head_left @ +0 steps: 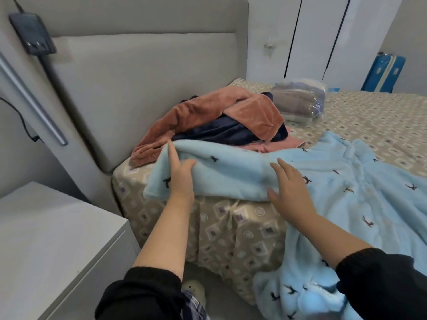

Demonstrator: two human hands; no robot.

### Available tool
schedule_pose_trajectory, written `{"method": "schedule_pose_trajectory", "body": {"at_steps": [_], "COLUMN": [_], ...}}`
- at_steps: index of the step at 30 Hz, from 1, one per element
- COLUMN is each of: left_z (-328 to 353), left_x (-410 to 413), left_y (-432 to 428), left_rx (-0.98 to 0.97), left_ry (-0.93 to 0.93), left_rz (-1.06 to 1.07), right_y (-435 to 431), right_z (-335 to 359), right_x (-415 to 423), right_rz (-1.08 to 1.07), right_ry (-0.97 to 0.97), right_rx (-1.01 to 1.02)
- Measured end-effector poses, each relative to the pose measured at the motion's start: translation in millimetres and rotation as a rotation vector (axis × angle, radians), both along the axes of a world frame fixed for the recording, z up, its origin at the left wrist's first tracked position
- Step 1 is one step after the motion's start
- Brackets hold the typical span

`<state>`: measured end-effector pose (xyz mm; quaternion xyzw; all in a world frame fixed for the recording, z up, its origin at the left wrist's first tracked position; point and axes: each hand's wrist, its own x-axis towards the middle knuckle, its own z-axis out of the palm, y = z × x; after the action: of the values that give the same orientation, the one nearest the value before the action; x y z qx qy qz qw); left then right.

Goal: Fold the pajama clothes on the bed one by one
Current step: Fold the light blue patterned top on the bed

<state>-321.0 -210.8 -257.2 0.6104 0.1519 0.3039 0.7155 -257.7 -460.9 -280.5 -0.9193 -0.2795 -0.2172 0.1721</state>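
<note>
A light blue fleece pajama top [335,181] with small dark motifs lies spread over the bed's near corner, its hem hanging off the edge. One sleeve [219,174] stretches left along the mattress edge. My left hand [181,175] rests flat on the sleeve's cuff end, fingers straight. My right hand [288,188] lies flat on the sleeve near the shoulder, fingers spread. Behind the sleeve sits a heap of a rust-orange garment [221,114], a navy garment [219,135] and a bit of pink cloth [277,146].
The bed [381,121] has a beige patterned sheet and a grey padded headboard [138,77]. A plastic-wrapped bundle of fabric [300,102] lies further back. A grey nightstand [53,245] stands at the left. White wardrobe doors [312,35] and a blue case [383,72] are beyond.
</note>
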Motion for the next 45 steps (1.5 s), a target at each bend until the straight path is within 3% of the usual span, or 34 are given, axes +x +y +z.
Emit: {"method": "schedule_pose_trajectory", "body": {"at_steps": [2, 3, 6, 9, 12, 15, 17, 19, 21, 22, 26, 29, 32, 35, 39, 42, 45], "left_z": [-18, -23, -22, -27, -40, -43, -36, -23, -9, -8, -23, -22, -18, -19, -20, -24, -27], "left_x": [-1, -4, -18, -25, -31, -29, -30, -30, -36, -37, -41, -38, -34, -30, -25, -15, -8], "left_y": [8, 9, 9, 27, 43, 45, 46, 57, 64, 66, 56, 44, 32, 25, 16, 12, 23], "left_rx": [0.011, 0.039, 0.225, 0.101, -0.102, -0.569, -0.663, -0.71, -0.83, -0.881, -0.896, -0.87, -0.723, -0.44, -0.329, -0.351, -0.573], "left_ry": [0.339, 0.422, 0.445, 0.56, 0.62, 0.401, 0.301, 0.074, -0.128, -0.132, 0.138, 0.153, 0.168, 0.358, 0.424, 0.428, 0.327], "left_rz": [0.172, 0.277, 0.606, 0.705, 0.646, 0.482, 0.405, 0.236, 0.159, 0.178, 0.157, 0.022, -0.084, -0.111, -0.174, -0.122, 0.045], "right_y": [7, 10, 17, 19, 27, 30, 29, 27, 27, 27, 24, 30, 39, 42, 42, 42, 44], "right_z": [-4, -7, -20, -29, -27, -22, -15, -9, -7, -9, -25, -28, -27, -26, -26, -26, -23], "right_x": [-1, -2, -4, -5, -4, -5, -10, -14, -16, -16, -17, -22, -24, -25, -24, -21, -19], "right_rz": [0.004, 0.026, 0.061, 0.035, -0.021, 0.009, 0.044, 0.041, 0.04, 0.049, 0.133, 0.21, 0.209, 0.157, 0.133, 0.125, 0.094], "right_ry": [-0.077, -0.063, 0.188, 0.292, 0.266, 0.243, 0.113, -0.03, 0.015, 0.066, 0.194, 0.225, 0.257, 0.263, 0.343, 0.437, 0.474], "right_rx": [0.003, -0.036, -0.194, -0.232, -0.223, -0.117, 0.081, 0.217, 0.217, 0.165, -0.136, -0.165, -0.228, -0.225, -0.242, -0.27, -0.243]}}
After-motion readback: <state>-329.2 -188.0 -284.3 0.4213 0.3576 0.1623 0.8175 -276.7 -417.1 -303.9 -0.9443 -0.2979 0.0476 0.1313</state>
